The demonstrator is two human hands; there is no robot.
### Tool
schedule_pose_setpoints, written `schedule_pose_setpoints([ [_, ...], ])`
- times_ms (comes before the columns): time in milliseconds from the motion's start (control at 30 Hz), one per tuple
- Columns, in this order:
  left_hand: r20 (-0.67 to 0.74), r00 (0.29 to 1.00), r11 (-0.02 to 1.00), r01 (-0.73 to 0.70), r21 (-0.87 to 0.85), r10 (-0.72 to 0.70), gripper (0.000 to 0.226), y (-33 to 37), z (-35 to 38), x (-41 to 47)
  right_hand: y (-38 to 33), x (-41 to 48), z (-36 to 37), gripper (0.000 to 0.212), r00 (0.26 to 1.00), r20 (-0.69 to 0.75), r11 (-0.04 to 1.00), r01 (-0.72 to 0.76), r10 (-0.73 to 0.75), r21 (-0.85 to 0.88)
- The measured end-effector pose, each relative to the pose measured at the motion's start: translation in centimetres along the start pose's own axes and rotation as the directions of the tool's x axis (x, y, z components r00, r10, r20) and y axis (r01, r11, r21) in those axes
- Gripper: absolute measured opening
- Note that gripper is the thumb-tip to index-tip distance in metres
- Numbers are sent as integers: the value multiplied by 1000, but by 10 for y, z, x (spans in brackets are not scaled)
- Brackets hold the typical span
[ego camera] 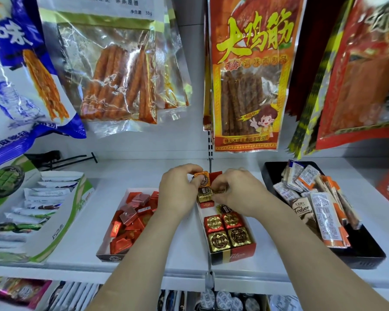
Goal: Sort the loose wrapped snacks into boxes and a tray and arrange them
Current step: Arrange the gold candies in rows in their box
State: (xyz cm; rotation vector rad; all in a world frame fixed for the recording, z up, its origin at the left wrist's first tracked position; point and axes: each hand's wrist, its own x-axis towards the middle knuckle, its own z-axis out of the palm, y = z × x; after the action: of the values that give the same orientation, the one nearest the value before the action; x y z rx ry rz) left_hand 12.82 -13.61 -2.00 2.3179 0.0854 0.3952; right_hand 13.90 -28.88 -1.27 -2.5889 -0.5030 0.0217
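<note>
**Filling the far end of the red box**

Over the far end of the red box [231,250], we have both hands bunched together. Our left hand [177,187] pinches an orange cube [202,177] between thumb and fingers, tilted on edge, just above a gold cube [204,195] that sits at the back of the box. Our right hand [236,191] curls narrow around another small piece on the gold cube's right side; the fingers hide most of it, so we cannot tell what it is or how firmly it is gripped.

We judge the tight grouping serves to seat the cubes side by side against the back wall, each hand steadying one while its neighbour is pressed in. Nearer us in the same box, four cubes already lie in neat pairs, two red [213,223] and two gold [219,241], faces up, which suggests the rows are being built from the near end towards the far end.

Left of the red box, a white box [103,248] holds flat red packets [128,217] in a loose heap, not yet arranged. Right of the red box, a black tray [366,254] carries long wrapped bars [328,218] overlapping at angles. Far left of the red box, a green-edged carton [61,230] holds white sachets in a row.

The next move seems to call for turning the orange cube flat, printed face up like the rest.
</note>
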Motion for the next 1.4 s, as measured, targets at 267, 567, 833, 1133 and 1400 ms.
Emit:
schedule_pose_setpoints([
  [267,175,984,979,-68,190,35,33,-8,5,4,-3,0,-9,23,988,154,984,19,8,-178],
  [567,295,951,906,-204,370,94,17,15,-19,-12,-5,1,-14,35,968,244,987,-18,58,-161],
  [833,220,963,815,-248,523,152,25,21,-11,-20,-8,7,-13,24,939,335,990,-39,84,-138],
  [1133,544,838,902,-267,338,44,25,9,-17,-16,-4,4,-21,32,907,415,994,-20,64,-110],
  [1400,508,858,841,-332,426,81,18,13,-15,-19,-5,2,-24,41,898,435,996,-29,66,-90],
])
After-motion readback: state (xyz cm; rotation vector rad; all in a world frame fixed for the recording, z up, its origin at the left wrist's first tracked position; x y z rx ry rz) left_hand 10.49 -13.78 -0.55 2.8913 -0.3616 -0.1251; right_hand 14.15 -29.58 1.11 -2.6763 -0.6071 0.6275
